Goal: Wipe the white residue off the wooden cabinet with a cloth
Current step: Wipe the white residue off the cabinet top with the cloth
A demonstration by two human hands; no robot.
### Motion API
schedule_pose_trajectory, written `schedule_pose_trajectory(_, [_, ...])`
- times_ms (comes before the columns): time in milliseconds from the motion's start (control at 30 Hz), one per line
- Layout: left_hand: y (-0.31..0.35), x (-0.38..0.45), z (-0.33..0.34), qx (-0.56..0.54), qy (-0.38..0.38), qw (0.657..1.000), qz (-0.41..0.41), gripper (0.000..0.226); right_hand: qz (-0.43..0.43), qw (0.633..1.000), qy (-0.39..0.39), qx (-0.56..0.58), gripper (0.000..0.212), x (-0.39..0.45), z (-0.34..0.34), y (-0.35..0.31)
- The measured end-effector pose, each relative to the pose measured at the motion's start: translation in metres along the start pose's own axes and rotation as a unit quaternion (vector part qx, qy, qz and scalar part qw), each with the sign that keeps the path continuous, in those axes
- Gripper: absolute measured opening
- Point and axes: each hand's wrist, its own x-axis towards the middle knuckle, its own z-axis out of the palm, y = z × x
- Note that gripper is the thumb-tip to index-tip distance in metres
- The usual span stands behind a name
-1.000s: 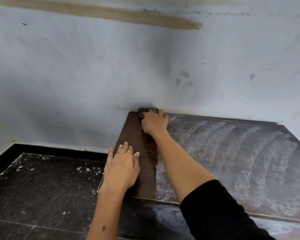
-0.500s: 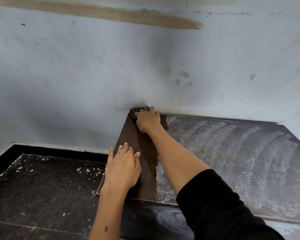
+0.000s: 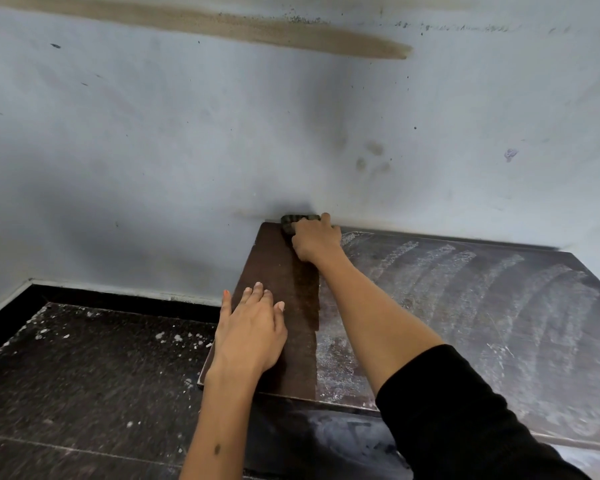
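The person is wiping the top of the wooden cabinet (image 3: 482,306), and the stroke in hand is sitting at the cabinet's far left corner, right where the top meets the pale wall (image 3: 187,150). The right hand (image 3: 315,240) is pressing down on a dark, bunched cloth (image 3: 289,222), fingers curled over it and holding it against the wood; only the cloth's far edge is showing past the knuckles, touching the wall line. The left hand (image 3: 252,332) is lying flat on the cabinet's near left part, fingers spread and gripping nothing, apparently bracing the body.

A strip along the cabinet's left edge is showing clean brown wood, while the white residue (image 3: 499,289) is covering the rest of the top to the right in curved streaks. So the job looks early, with most of the surface left.

The cleaned strip's long axis is running from the cabinet's near edge to the wall. The cloth itself is too crumpled and hidden to give it a clear direction.

The next move probably calls for dragging the cloth back toward the near edge, just right of the cleaned strip, with steady downward pressure and some overlap so no white line is left between passes.
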Motion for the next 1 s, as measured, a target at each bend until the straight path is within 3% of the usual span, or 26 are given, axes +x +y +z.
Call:
schedule_pose_trajectory(100, [0.0,0.0,0.0,-0.002,-0.003,1.0,-0.002,0.049,0.063,0.998,-0.003,-0.027,0.024,-0.004,-0.004,0.0])
schedule_pose_trajectory(267, [0.004,0.0,0.0,0.006,0.004,1.0,-0.005,0.049,0.023,0.998,0.023,-0.05,0.029,-0.009,0.006,0.002])
schedule_pose_trajectory(433, [0.002,-0.002,0.0,0.001,-0.01,1.0,-0.006,0.05,0.122,0.992,0.032,-0.021,0.026,-0.01,0.004,0.019])
schedule_pose_trajectory(600, [0.001,-0.001,-0.001,0.002,-0.016,1.0,-0.005,0.049,0.03,0.999,-0.003,0.01,0.032,-0.011,0.0,0.027])
schedule_pose_trajectory(800, [0.0,0.0,-0.002,-0.001,-0.026,1.0,-0.004,0.049,0.099,0.995,-0.005,0.008,0.023,-0.017,-0.011,0.043])
schedule_pose_trajectory(1000, [0.001,0.001,-0.002,0.004,-0.022,1.0,-0.004,0.049,0.034,0.999,-0.017,0.012,0.028,-0.022,-0.007,0.038])
